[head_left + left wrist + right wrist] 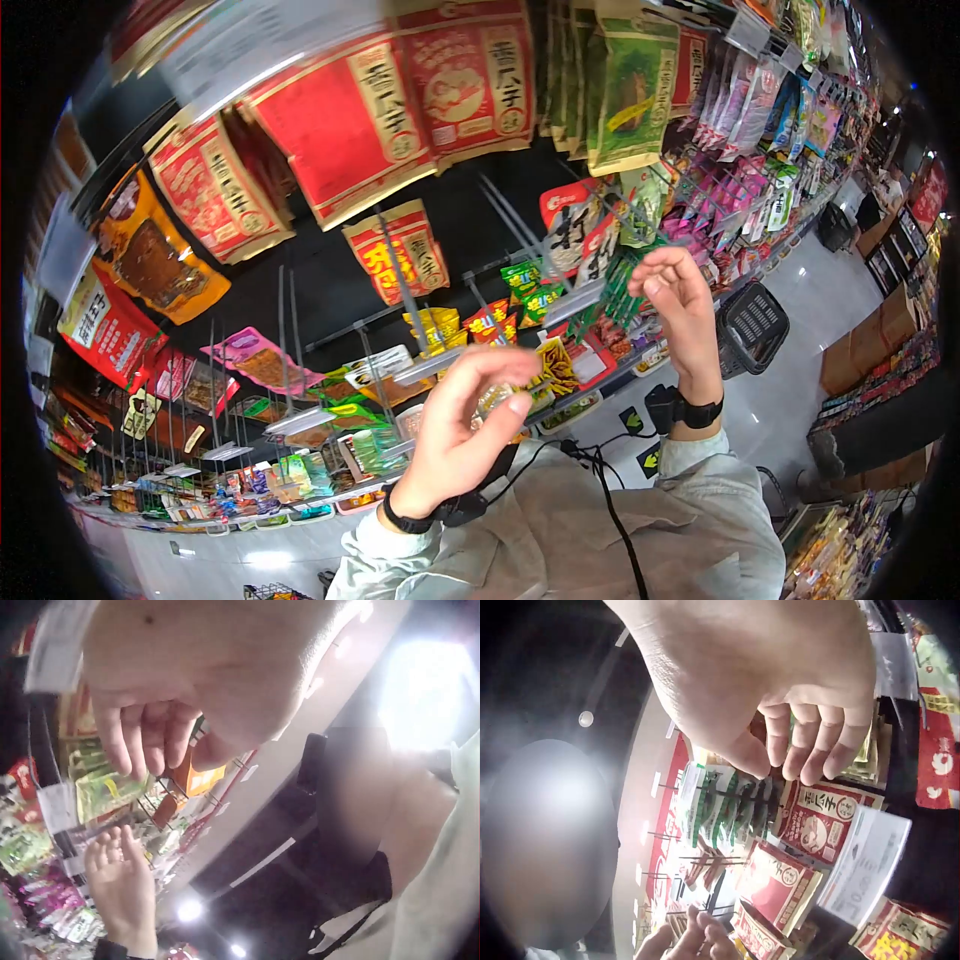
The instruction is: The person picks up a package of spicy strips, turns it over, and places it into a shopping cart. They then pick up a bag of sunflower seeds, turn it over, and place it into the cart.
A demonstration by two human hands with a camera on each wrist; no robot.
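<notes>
Both hands are raised in front of a rack of hanging snack packets, with nothing in either. In the head view the left hand (465, 425) is at lower middle, slightly blurred, its fingers loosely bent; small yellow packets (432, 328) hang beyond it. The right hand (685, 315) is further right, fingers gently curved, beside dark green hanging packets (610, 290). From the left wrist, the left hand (195, 682) fills the top with fingers hanging down, and the right hand (124, 889) shows its palm below. The right wrist view has the right hand's fingers (804, 742) above red packets (780, 889).
Large red seed packets (465, 75) and a green packet (632, 90) hang along the upper rack. Metal hooks with price tags (300, 420) stick out towards the person. A dark shopping basket (752, 325) stands on the aisle floor at right. Cables run down the person's front.
</notes>
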